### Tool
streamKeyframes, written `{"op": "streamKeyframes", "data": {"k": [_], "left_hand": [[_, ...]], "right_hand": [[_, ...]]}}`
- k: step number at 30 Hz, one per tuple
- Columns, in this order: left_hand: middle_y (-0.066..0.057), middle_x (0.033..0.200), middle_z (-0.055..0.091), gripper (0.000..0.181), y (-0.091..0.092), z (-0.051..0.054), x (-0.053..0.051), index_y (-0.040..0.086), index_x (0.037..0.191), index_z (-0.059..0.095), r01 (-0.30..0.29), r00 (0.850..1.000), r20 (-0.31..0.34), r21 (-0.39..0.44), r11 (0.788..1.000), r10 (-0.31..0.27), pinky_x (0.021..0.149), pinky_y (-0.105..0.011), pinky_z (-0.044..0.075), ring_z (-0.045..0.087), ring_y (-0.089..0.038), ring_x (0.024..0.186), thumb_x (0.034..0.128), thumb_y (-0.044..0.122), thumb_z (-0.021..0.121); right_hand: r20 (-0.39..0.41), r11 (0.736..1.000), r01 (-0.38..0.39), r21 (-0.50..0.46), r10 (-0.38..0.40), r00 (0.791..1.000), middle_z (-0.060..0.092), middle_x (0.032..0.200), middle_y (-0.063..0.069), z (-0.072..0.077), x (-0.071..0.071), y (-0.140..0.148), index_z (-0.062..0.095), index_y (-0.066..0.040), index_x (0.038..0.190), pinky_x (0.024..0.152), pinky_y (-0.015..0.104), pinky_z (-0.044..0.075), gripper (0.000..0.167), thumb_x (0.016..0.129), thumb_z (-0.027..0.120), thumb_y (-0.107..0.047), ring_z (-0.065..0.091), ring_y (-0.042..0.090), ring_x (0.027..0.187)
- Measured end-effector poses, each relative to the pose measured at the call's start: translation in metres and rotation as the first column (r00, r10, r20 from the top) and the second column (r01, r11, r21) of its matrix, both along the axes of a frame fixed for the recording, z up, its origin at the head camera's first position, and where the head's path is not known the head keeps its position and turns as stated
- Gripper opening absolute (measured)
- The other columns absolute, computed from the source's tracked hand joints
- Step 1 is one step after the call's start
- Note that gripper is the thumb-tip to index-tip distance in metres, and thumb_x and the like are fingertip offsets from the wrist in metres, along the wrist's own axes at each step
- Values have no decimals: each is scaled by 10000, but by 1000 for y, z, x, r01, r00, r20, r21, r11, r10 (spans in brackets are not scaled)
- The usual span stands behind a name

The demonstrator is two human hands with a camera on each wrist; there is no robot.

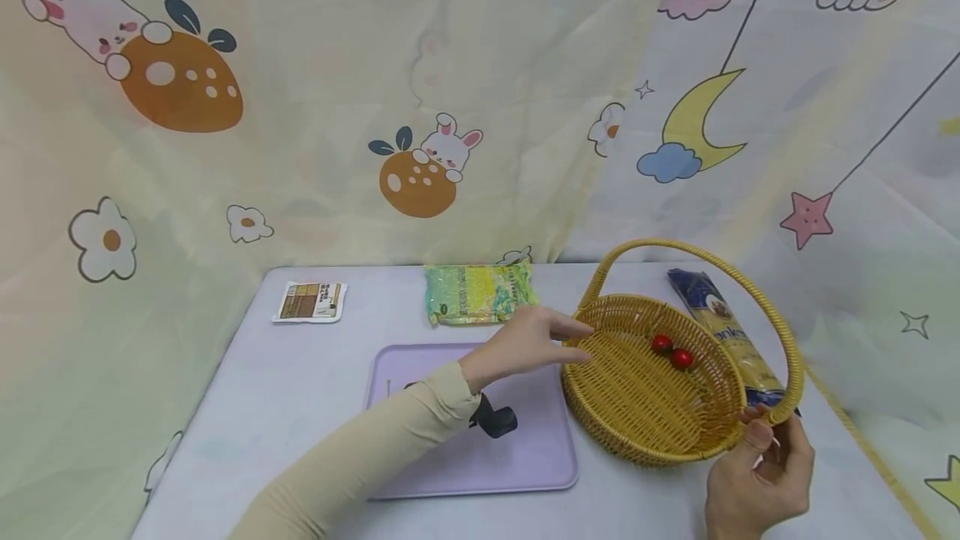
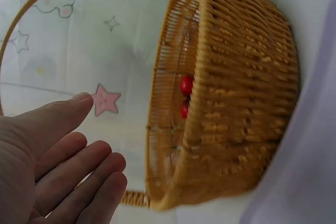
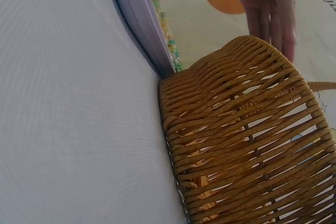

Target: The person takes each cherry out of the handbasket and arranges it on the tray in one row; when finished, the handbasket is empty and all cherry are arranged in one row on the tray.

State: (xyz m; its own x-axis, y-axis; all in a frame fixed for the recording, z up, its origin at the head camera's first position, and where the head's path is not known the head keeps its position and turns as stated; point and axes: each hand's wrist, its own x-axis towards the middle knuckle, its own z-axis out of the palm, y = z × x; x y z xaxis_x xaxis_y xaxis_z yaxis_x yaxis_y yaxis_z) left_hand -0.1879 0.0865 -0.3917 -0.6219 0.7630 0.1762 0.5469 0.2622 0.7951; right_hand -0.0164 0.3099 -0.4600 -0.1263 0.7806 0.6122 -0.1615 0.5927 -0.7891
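Head view: the basket (image 1: 626, 407) lies between the left hand (image 1: 528, 340), wide and empty, and the right hand (image 1: 761, 473), gripping the near-right end of its handle (image 1: 776, 327). Left wrist: fingers (image 2: 84, 174) just off the rim (image 2: 202, 35). Right wrist: the left hand hangs beyond the basket.

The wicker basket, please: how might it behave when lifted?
The wicker basket is probably light, given its open weave. With the right hand gripping the handle at one end, it may tip; the round red items inside could roll.

Basket (image 1: 622, 394) right of tray (image 1: 532, 465), two fruits (image 1: 682, 358) inside, packet (image 1: 480, 294) behind tray, half-hidden object (image 1: 497, 420) apparently on tray
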Motion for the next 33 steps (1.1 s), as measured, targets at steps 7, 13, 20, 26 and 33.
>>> {"op": "streamKeyframes", "data": {"k": [7, 13, 20, 26, 33], "left_hand": [[38, 1190, 788, 377, 45, 2, 0, 176, 1256, 781, 41, 998, 55, 29, 999, -42, 853, -109, 535, 741, -64, 1091, 916, 334, 826], [15, 1218, 781, 392, 75, -3, -3, 179, 1276, 769, 66, 995, 76, 16, 998, -67, 822, -98, 533, 729, -20, 1071, 920, 333, 822], [14, 1186, 791, 376, 106, -6, -6, 171, 1257, 779, 53, 994, 99, 7, 999, -54, 778, -121, 542, 689, 77, 949, 923, 337, 818], [31, 1153, 797, 367, 128, -11, -10, 135, 1240, 785, 41, 990, 133, -2, 999, -40, 772, -132, 543, 696, 42, 947, 923, 315, 822], [99, 1103, 791, 331, 147, -15, -12, 152, 1224, 790, -19, 980, 195, -14, 1000, 21, 771, -187, 558, 691, 0, 950, 926, 292, 820]], "right_hand": [[-45, 1000, 0, -14, -1, 999, 642, 1062, -177, 2, 0, -1, 672, 19, 1305, 859, 137, 491, 281, 1057, 576, -71, 638, 32, 954], [-50, 1000, 1, -4, -1, 999, 643, 1057, -181, -2, 0, 2, 676, 16, 1306, 859, 132, 495, 283, 1058, 585, -86, 633, 27, 944], [-17, 1000, -4, 23, 5, 1000, 642, 1128, -182, -5, -1, 5, 646, 13, 1347, 890, 123, 506, 312, 1053, 583, -68, 638, 40, 982], [8, 999, 0, 40, -1, 1000, 639, 1136, -186, -8, -1, 6, 640, -5, 1363, 888, 112, 506, 322, 1058, 587, -94, 637, 35, 986], [-41, 999, -6, 54, 8, 999, 665, 1115, -160, -8, -1, 9, 647, 49, 1328, 878, 114, 518, 302, 1038, 600, -19, 660, 50, 967]]}}
